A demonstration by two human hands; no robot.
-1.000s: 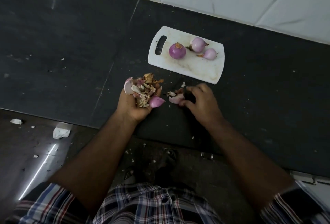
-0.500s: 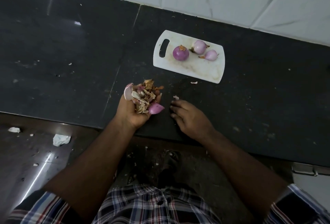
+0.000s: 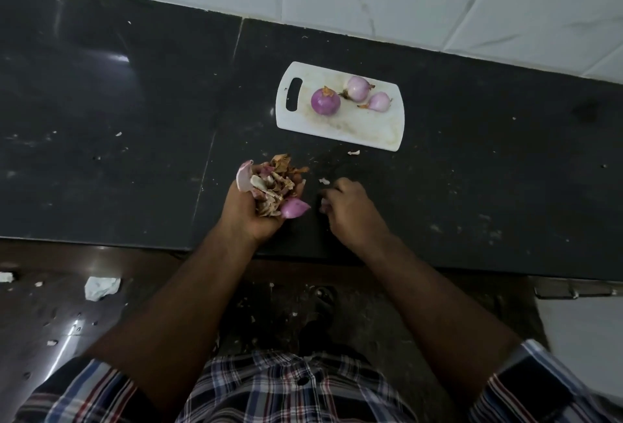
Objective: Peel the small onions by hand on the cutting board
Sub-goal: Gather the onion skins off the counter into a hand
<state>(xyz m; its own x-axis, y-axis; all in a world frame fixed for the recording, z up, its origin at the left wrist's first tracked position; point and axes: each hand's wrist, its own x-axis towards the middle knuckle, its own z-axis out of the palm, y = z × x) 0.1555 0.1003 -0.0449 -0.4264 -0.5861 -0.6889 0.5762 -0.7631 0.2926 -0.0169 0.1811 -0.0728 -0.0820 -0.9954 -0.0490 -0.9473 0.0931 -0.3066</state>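
While the left hand (image 3: 251, 212) clutched papery, crumbly peels (image 3: 274, 186), the right hand (image 3: 347, 208), at three o'clock, perhaps pinched scraps.

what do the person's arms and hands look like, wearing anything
Both forearms are bare from the elbows down. The left hand and right hand show no gloves; I see no rings or watch. Short plaid sleeves in navy, white and red cover the upper arms: left sleeve, right sleeve, matching the shirt.
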